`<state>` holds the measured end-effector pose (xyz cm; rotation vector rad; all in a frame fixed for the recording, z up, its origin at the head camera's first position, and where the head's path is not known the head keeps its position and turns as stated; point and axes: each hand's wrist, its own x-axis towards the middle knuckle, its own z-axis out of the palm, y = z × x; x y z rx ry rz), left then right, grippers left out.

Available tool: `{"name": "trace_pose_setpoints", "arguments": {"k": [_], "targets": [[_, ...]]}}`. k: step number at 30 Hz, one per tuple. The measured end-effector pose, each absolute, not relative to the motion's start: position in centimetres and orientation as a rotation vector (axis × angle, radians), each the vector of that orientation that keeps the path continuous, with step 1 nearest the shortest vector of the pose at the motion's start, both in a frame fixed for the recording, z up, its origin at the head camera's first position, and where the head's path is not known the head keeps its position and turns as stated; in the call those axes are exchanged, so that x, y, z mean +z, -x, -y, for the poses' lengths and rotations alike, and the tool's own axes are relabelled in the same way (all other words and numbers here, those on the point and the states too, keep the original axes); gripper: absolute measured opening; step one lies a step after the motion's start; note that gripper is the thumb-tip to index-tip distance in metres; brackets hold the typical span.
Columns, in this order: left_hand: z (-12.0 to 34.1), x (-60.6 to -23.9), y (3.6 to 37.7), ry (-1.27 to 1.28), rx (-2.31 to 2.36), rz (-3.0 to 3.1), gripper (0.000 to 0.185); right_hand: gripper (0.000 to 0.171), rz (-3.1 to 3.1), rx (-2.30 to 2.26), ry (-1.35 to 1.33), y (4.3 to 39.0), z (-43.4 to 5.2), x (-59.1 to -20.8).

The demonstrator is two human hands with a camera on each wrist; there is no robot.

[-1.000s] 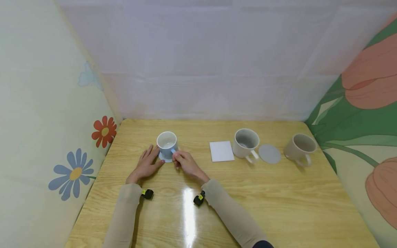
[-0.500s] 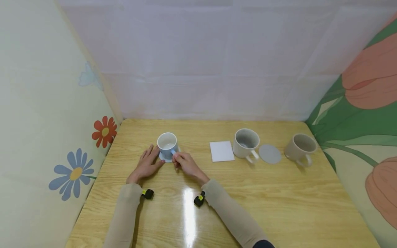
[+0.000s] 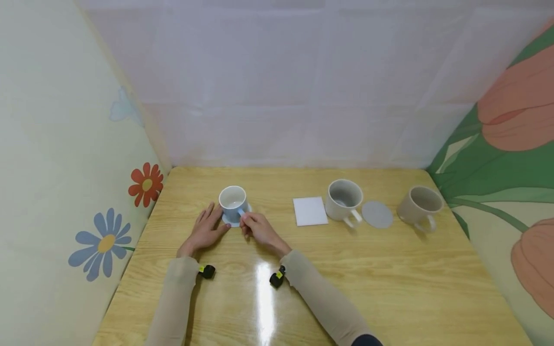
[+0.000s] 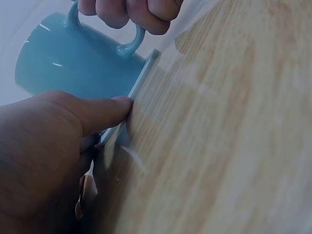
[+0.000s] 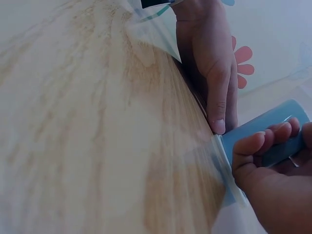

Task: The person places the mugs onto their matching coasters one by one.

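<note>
Wooden table [image 3: 389, 288] (glossy): 2 bare coasters [image 3: 309, 211] [image 3: 377, 214], blue coaster [image 3: 229, 221], 2 mugs [image 3: 343, 199] [image 3: 419, 205].

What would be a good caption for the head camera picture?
Right hand grips the blue mug by its handle on a blue coaster steadied by the left hand.

A light blue ceramic mug [image 3: 233, 199] sits on a matching pale blue round coaster [image 3: 233, 220]. Right of that mug on the light wood-grain table [image 3: 389, 269]: a white square coaster [image 3: 309, 211], grey mug [image 3: 343, 199], grey round coaster [image 3: 377, 214], beige mug [image 3: 419, 207].
</note>
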<state>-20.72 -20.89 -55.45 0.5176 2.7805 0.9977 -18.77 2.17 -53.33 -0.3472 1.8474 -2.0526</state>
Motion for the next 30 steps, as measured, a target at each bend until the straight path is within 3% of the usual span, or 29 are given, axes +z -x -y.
{"name": "trace_pose_setpoints", "arguments": {"k": [30], "targets": [[20.79, -56.11, 20.48, -0.576, 1.077, -2.828, 0.075, 0.039, -1.981, -1.925, 0.422, 18.64, -2.18, -52.99]]}}
